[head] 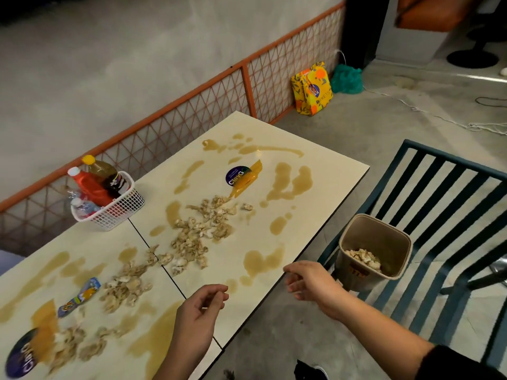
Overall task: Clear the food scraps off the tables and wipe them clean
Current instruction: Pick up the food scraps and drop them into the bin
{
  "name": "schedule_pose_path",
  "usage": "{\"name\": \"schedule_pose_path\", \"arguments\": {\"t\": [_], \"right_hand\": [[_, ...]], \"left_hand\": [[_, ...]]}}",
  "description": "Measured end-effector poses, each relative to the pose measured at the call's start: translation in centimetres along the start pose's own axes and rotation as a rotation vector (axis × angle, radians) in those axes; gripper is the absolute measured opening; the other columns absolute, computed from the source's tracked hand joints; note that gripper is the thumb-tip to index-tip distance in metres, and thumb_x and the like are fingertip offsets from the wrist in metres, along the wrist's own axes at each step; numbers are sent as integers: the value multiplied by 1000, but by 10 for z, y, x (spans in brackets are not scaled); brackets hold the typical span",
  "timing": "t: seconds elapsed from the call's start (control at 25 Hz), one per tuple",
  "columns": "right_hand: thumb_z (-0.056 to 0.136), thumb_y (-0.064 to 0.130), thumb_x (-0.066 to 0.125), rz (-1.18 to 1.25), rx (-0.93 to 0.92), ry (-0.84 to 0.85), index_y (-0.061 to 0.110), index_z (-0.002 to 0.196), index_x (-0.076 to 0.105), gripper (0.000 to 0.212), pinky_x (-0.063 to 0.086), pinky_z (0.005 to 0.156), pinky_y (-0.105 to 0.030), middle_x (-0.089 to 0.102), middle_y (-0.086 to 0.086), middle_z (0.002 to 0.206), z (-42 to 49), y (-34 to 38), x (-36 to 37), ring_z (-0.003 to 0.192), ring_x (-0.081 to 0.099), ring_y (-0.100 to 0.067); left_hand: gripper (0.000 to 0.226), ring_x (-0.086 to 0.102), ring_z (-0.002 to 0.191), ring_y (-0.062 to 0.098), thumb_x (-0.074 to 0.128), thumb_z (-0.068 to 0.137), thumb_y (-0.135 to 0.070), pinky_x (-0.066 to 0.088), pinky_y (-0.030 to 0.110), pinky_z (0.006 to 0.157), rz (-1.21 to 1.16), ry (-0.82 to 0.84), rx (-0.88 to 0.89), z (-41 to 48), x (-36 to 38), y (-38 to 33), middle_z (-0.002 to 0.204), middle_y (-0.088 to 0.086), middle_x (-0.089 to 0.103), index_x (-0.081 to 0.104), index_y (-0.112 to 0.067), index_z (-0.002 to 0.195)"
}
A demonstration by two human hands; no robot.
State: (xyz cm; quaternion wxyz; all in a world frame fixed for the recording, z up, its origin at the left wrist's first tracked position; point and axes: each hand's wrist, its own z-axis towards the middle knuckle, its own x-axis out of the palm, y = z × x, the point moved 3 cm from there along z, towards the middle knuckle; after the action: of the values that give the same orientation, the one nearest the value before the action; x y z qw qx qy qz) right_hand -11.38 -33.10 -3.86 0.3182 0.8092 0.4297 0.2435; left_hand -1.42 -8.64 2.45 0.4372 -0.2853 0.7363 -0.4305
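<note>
Food scraps (197, 237) lie in a pale, crumbly trail across both tables (337, 165), over the seam where they butt together, amid brown spills (290, 182). More scraps sit inside a beige bin (348, 267) standing on the slatted chair (452, 159) just beside the far table's edge. The left hand (197, 305) hovers over the near table's corner, fingers loosely curled, apparently holding nothing, though blur softens it. The right hand (307, 278) hangs between table and bin, fingers slack, slightly apart, empty.

A casual eatery: two cream worktops (338, 171) stand end to end beside an orange wire-mesh partition (192, 113), a white basket (120, 212) of sauce bottles (90, 187) on them, a slatted metal chair (452, 159) on the concrete floor (370, 133)
</note>
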Motion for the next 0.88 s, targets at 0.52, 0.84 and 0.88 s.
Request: {"name": "schedule_pose_path", "arguments": {"t": [0.52,0.84,0.88], "right_hand": [[98,27,60,-344,-161,272,8,107,69,23,45,63,-31,70,-5,84,1,68,239,74,63,-19],[98,26,60,-431,-120,372,11,108,70,22,46,63,-31,71,-6,86,-3,40,352,74,64,-20],[98,26,59,-450,-112,378,11,108,70,22,46,64,-31,71,-6,87,-2,35,364,75,64,-20]], "left_hand": [[16,72,77,19,62,96,-13,48,22,63,-43,-171,-234,4,-198,123,84,-2,77,76,-19,91],[14,71,73,20,66,93,-17,54,35,75,-23,-282,-344,-9,-292,208,77,-4,76,76,-20,85],[13,71,73,19,67,93,-18,54,32,73,-18,-290,-363,-12,-302,217,77,-4,76,76,-20,84]]}}
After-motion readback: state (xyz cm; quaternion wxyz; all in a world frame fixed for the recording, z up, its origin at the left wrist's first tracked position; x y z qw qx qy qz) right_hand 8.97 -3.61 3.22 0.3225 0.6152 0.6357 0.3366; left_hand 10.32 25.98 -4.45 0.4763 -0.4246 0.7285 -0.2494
